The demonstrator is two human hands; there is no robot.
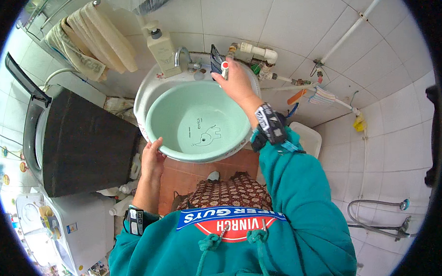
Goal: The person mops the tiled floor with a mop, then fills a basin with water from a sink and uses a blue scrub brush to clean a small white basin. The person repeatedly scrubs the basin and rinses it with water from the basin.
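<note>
A pale green plastic basin (199, 119), with an elephant drawing on its bottom, rests on the white washbasin (140, 102). My left hand (154, 157) grips the basin's rim at the near left, thumb on top. Beyond the far right rim, my right hand (234, 80) is closed around a small white object with a red round end (225, 67), perhaps a tap handle or a tube; which one I cannot tell. A dark, flat item (216, 59) stands just beside that hand. The chrome faucet (185, 60) is left of it, behind the basin.
A pump bottle (163, 54) stands at the washbasin's back left, near hanging towels (96, 38). White pipes (258, 51) run along the tiled wall at right. A dark-sided washing machine (85, 144) is at left, above a white appliance (83, 224). A shower hose (375, 202) hangs at right.
</note>
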